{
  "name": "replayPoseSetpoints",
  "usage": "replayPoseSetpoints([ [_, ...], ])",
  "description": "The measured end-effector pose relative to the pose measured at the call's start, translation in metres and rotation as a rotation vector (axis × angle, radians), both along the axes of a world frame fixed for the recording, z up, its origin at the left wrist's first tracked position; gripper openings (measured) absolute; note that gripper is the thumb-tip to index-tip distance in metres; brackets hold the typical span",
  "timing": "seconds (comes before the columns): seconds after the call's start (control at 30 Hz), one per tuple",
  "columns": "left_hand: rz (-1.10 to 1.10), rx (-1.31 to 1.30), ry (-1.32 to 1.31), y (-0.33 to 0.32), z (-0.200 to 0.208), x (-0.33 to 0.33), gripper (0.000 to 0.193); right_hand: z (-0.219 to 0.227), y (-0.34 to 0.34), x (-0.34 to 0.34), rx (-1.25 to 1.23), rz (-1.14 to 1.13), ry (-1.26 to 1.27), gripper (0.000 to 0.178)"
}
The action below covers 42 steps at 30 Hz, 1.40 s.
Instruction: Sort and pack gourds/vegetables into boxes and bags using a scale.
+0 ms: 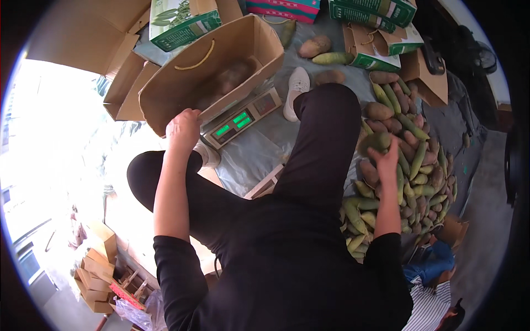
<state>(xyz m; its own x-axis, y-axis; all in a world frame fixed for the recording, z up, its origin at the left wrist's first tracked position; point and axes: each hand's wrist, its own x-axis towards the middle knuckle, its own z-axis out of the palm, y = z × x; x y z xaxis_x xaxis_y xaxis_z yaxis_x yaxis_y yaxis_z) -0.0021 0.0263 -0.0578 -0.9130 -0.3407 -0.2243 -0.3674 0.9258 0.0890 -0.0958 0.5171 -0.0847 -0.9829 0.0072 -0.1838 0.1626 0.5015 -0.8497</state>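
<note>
My left hand (184, 129) is closed on the near rim of an open cardboard box (160, 94) with a yellow rope handle. The box rests on a digital scale (245, 120) with lit green displays; several brownish roots (232, 77) lie dim inside it. On the right, my right hand (386, 159) grips a thick green root vegetable (375, 142), like a radish, just over the pile. That pile (419, 160) mixes long green roots with reddish-brown ones.
Green-and-white cartons (185, 25) stand at the back left, with more cartons (381, 47) at the back right. A few loose roots (316, 46) lie on the plastic sheet (234, 165). At lower right sits another person (430, 298). Small boxes (96, 273) are stacked at lower left.
</note>
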Motion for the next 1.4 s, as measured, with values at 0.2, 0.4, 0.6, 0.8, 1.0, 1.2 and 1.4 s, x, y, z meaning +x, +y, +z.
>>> replayPoseSetpoints([
  [0.2,-0.013,-0.032,0.019,-0.001,0.0,0.001,0.021,0.117,-0.093,-0.076,-0.278,0.219,0.408,0.061],
  [0.4,-0.01,0.003,0.015,-0.003,0.001,0.0,0.022,0.178,-0.208,-0.093,-0.554,0.583,0.488,0.058],
  [0.6,-0.014,0.009,-0.006,-0.002,0.004,-0.001,0.02,0.144,-0.314,-0.091,-0.33,0.914,0.545,0.058],
  [0.8,-0.032,-0.009,0.01,-0.003,0.001,-0.003,0.017,0.082,-0.387,-0.068,0.33,1.133,0.626,0.055],
  [1.0,-0.02,0.004,-0.021,-0.003,0.005,-0.005,0.016,0.066,-0.393,-0.075,0.329,1.011,0.655,0.054],
  [1.2,0.003,-0.034,-0.021,-0.011,-0.002,-0.002,0.016,0.099,-0.29,-0.125,-0.019,0.859,0.526,0.037],
  [1.4,-0.048,-0.013,0.006,-0.013,0.0,-0.005,0.026,0.064,-0.119,-0.142,0.085,0.5,0.291,0.035],
])
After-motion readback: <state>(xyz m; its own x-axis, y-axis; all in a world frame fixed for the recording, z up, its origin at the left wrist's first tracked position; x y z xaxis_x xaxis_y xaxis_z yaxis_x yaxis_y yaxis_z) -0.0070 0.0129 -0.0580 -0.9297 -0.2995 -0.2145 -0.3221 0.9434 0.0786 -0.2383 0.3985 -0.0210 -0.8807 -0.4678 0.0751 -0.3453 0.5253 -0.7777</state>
